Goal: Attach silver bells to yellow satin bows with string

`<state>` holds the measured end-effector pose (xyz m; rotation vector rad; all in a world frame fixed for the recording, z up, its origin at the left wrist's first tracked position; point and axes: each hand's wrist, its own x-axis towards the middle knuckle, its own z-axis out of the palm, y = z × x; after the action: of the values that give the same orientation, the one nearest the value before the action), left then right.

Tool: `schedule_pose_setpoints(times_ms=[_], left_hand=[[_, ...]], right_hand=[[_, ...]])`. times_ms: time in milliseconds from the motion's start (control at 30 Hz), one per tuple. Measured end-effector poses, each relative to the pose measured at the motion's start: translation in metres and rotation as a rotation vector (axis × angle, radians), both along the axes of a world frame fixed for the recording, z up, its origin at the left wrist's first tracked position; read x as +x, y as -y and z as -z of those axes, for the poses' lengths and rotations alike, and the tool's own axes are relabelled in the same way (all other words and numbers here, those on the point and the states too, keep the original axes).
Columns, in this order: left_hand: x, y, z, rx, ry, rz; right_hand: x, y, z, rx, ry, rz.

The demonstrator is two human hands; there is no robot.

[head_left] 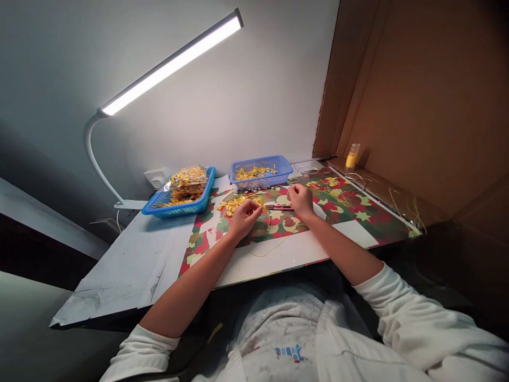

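My left hand [245, 216] is closed in a pinch, beside a small heap of shiny yellow ribbon-like pieces [234, 205]. My right hand [301, 200] is also closed, with thumb and fingertips together, a little above the mat. What either set of fingers grips is too small to make out. A thin yellow thread [274, 249] curves over the white strip in front of both hands; I cannot tell where its ends are. Between the hands lies a slim tool with dark red handles [280, 207]. Small shiny beads [258, 189] lie behind it.
Gold pieces and a clear bag fill a blue basket [181, 211] at the left. A periwinkle basket [260, 183] with yellow pieces stands at the back. Yellow threads [338, 195] lie on the camouflage mat [358, 212]. A lamp [170, 63] overhangs the table; a yellow bottle [352, 157] stands right.
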<state>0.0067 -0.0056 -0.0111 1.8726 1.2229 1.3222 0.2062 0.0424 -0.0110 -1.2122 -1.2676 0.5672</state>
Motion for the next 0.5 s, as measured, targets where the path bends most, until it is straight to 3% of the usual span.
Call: schedule_pose_setpoints(times_ms=[100,167,367,500], left_hand=[[0.000,-0.001,0.002,-0.041,0.033,0.043],[0.001,-0.002,0.003,-0.071,0.052,0.077],[0.001,-0.002,0.001,-0.142,0.073,0.152],[-0.001,-0.003,0.002,-0.168,0.066,0.158]], right_hand=[[0.002,0.003,-0.005,0.084,0.066,0.084],[0.000,0.007,-0.008,0.177,0.154,0.046],[-0.013,0.026,-0.011,0.447,0.441,-0.508],[-0.016,0.028,-0.005,0.345,0.390,-0.686]])
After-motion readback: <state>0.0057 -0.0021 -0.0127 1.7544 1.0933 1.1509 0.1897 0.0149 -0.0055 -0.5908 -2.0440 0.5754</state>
